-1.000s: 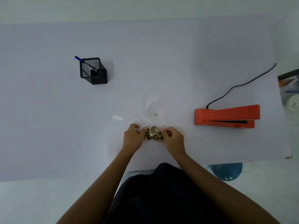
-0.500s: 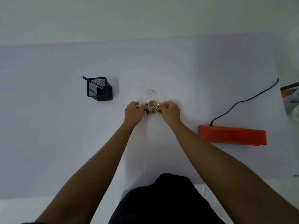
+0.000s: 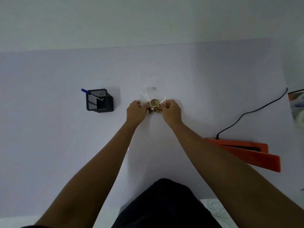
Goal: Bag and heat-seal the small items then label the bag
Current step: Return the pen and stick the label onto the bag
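We pinch the clear bag (image 3: 155, 97) of small items (image 3: 154, 106) between left hand (image 3: 135, 111) and right hand (image 3: 171, 111), up-left of the orange heat sealer (image 3: 243, 151), probably settling the contents before sealing.

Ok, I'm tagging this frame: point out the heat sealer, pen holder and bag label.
heat sealer (image 3: 246, 153): head view, orange upper arm.
pen holder (image 3: 98, 101): head view, mesh front wall.
bag label (image 3: 151, 88): head view, label's centre.

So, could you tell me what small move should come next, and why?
Probably carry the clear bag right to the orange heat sealer: both hands, left hand and right hand, pinch it with the small items inside.
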The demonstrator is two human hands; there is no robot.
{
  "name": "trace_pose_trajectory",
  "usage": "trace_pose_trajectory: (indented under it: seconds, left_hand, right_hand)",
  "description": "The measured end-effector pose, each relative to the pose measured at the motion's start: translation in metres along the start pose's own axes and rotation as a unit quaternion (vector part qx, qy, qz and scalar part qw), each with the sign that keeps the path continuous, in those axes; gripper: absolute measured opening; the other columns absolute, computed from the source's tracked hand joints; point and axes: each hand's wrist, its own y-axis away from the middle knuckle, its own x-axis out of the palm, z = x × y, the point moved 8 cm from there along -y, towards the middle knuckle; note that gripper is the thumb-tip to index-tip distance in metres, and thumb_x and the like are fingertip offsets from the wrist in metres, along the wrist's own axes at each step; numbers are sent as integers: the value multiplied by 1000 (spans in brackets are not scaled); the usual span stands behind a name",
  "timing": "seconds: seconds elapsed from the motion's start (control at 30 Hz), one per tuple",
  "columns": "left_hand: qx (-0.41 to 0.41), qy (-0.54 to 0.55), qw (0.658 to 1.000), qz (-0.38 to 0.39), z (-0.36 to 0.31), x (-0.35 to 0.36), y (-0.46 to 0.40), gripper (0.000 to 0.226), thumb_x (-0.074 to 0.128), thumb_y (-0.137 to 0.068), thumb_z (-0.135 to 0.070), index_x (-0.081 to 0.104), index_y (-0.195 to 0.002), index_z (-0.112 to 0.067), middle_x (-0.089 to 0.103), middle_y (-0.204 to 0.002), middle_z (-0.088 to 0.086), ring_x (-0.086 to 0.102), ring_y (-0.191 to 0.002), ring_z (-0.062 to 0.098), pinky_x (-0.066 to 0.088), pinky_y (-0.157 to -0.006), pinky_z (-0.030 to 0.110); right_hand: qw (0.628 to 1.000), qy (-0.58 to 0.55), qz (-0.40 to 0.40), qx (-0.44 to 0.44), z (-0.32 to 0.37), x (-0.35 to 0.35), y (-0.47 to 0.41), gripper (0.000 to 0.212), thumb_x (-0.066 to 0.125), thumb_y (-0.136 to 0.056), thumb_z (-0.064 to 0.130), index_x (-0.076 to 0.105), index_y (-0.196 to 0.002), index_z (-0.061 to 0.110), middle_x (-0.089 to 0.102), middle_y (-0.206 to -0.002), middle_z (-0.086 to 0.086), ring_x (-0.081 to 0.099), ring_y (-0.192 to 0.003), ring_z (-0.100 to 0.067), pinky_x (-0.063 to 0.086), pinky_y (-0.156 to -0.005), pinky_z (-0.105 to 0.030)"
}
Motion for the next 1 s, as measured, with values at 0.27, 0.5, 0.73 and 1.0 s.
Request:
trace_pose_trajectory:
  seconds: [0.27,0.5,0.73,1.0]
  left_hand:
    - [127,-30,991,-26,-15,3,61,45,54,-97,-44,58,-125,-9,65,-120,9,59,-112,26,40,-87,27]
    - [158,13,986,46,-17,45,135,57,43,-98,-56,56,-132,-13,62,-132,4,57,-121,19,46,-105,42]
    - [187,-15,972,140,-43,120,194,65,37,-96,-63,54,-134,-12,60,-135,5,55,-123,21,45,-106,40]
    - [158,-58,969,182,-76,205,226,63,31,-97,-63,58,-111,-8,60,-108,2,59,-103,21,42,-77,29]
  right_hand:
    - [999,-36,-28,-28,-17,-21,53,34,61,-96,30,62,-124,10,65,-115,-7,63,-95,-21,50,-87,-31]
    - [995,-66,-54,-56,-45,-67,134,30,59,-99,28,63,-124,13,65,-116,2,62,-97,-12,43,-79,-9]
    - [992,-89,-77,-48,-100,-133,201,12,62,-98,22,69,-106,17,68,-101,9,60,-90,5,43,-75,-4]
    - [966,-105,-219,85,-208,-251,195,24,57,-100,26,60,-121,13,64,-119,-5,62,-110,-22,49,-93,-31]
